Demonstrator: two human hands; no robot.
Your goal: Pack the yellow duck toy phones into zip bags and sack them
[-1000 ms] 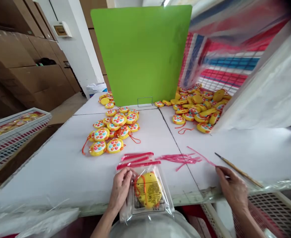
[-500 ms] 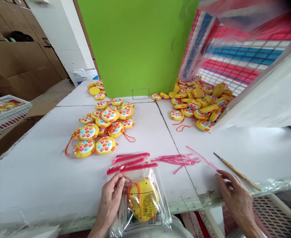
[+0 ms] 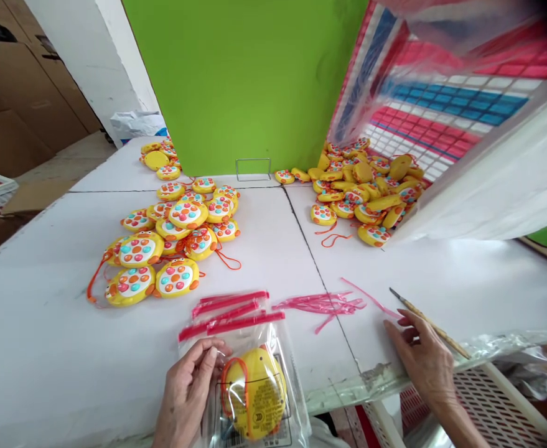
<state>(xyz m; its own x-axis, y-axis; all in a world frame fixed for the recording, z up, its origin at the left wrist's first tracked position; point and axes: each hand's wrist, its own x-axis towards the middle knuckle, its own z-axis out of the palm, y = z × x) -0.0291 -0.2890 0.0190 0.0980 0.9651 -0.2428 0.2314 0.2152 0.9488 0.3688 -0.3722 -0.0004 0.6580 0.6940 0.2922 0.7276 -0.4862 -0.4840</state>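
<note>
Between my left hand's (image 3: pixel 191 382) thumb and fingers is the left edge of a clear zip bag (image 3: pixel 294 386) with a pink closure. A yellow animal-shaped toy (image 3: pixel 266 398) with an orange cord loop lies inside it, printed back facing up. My right hand (image 3: pixel 422 358) rests near the table's front edge, thumb and fingers apart. Its fingertips are at the end of a loose pink strip (image 3: pixel 369 297). Just beyond them lies a thin wooden-handled tool with a dark tip (image 3: pixel 434 326). More pink-topped bags (image 3: pixel 231 309) lie under the held one, beside a bunch of pink strips (image 3: pixel 320 303).
A pile of yellow toys (image 3: pixel 175 233) with coloured dots sits at the left. Another heap (image 3: pixel 371 186) lies at the back right, beside white plastic sheeting (image 3: pixel 492 180). A green board (image 3: pixel 249 81) stands upright behind. A plastic crate (image 3: pixel 501 398) is below the table edge.
The view has shifted slightly, so most things appear further left. The left hand and bag sit a little lower in view. The right hand has moved slightly over the strip's end and nearer the wooden-handled tool.
</note>
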